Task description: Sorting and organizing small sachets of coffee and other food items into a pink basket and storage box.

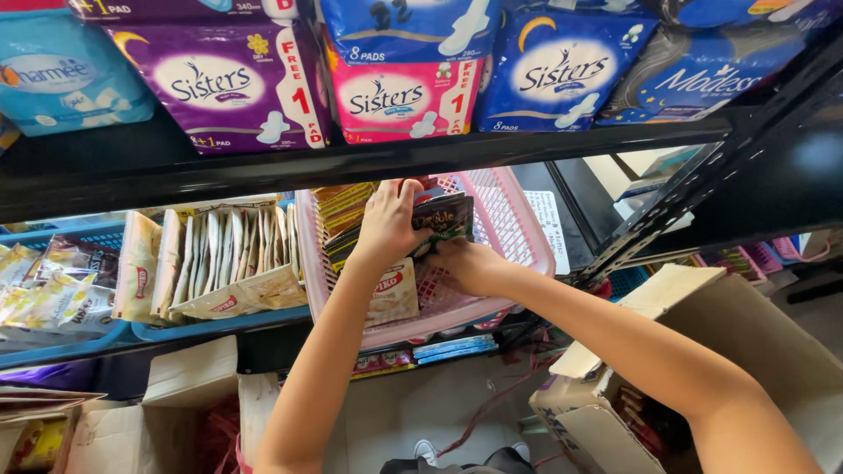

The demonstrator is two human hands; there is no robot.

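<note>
Inside pink basket [527, 230], both hands [391, 219] grip dark sachets [443, 218], right side open

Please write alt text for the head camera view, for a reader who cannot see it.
Both hands, left hand and right hand, hold dark sachets inside a pink plastic basket on a black metal shelf. A blue tray of pale sachets sits beside it, wrapped packs line the shelf above, and an open cardboard box stands below.

Pink basket [518, 230], dark sachets [443, 218]
</note>
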